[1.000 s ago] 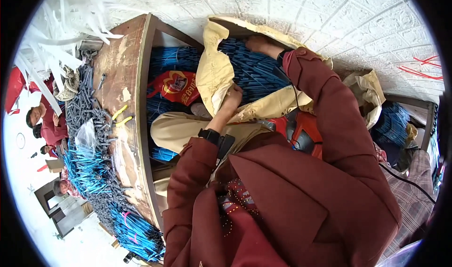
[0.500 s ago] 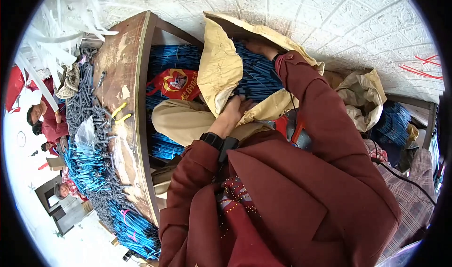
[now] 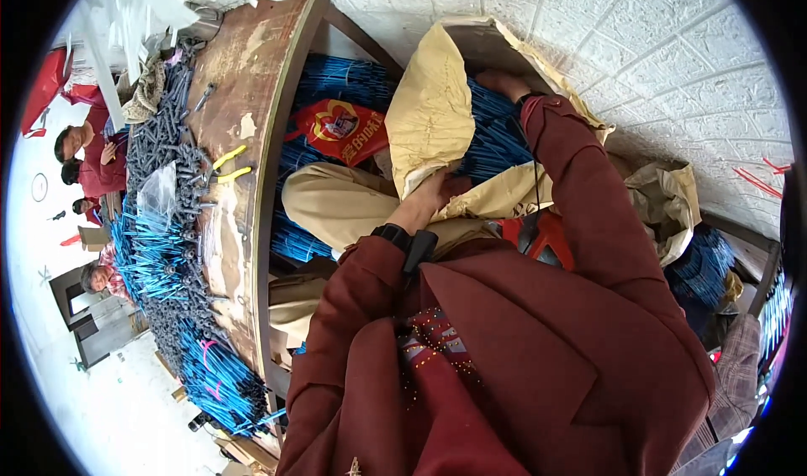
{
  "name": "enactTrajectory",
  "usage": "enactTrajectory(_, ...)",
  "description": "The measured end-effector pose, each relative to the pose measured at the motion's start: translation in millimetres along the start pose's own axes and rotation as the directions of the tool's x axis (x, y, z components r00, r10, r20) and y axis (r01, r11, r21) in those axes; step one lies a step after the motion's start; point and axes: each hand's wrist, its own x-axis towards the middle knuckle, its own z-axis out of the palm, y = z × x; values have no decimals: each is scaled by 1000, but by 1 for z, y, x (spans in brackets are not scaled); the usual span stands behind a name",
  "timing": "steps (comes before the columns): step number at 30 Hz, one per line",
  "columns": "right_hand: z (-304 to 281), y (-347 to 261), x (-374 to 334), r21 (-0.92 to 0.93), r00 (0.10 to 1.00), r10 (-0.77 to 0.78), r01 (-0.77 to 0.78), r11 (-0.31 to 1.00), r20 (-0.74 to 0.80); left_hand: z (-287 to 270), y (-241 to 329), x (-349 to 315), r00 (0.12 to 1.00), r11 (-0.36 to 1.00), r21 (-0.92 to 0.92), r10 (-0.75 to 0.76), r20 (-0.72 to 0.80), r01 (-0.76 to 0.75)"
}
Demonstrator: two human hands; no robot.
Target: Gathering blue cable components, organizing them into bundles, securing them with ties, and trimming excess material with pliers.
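A crumpled tan paper sack [image 3: 429,110] lies with its mouth spread, full of thin blue rods [image 3: 496,140]. My left hand [image 3: 427,200] is closed on the sack's near rim, its fingertips partly behind the paper. Reaching deep into the sack's far side, my right hand [image 3: 503,84] rests against the rods by the raised paper wall. Its fingers are mostly hidden there. A red printed bag [image 3: 340,131] lies on more blue rods left of the sack, next to my knee.
A worn wooden table [image 3: 231,249] at left carries dark grey pieces [image 3: 160,123], blue rod bundles [image 3: 218,383] and yellow-handled pliers [image 3: 231,165]. Another paper sack [image 3: 668,207] and blue rods [image 3: 702,266] stand at right. A white wall [image 3: 639,64] closes the far side. People sit beyond the table.
The view has shifted, so sack, table and hands appear farther right. Both hands stay at the same parts of the sack.
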Motion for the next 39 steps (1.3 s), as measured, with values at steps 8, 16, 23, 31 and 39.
enactTrajectory(8,3,69,-30,982,986,-103,142,128,-129,46,1,0,989,967,237,68,130,-97)
enactTrajectory(16,-6,67,-33,-115,966,-157,-136,-984,204,15,-69,56,992,943,-318,-119,-47,98)
enactTrajectory(23,17,115,-20,-85,895,-403,-394,-915,191,30,-33,65,987,997,56,-59,146,51)
enactTrajectory(31,-9,74,-40,-86,872,-365,-357,-930,326,73,4,-10,968,976,-94,-177,176,196)
enactTrajectory(39,-16,62,-81,925,983,53,-146,-350,175,11,-37,-11,966,975,-183,-76,247,124)
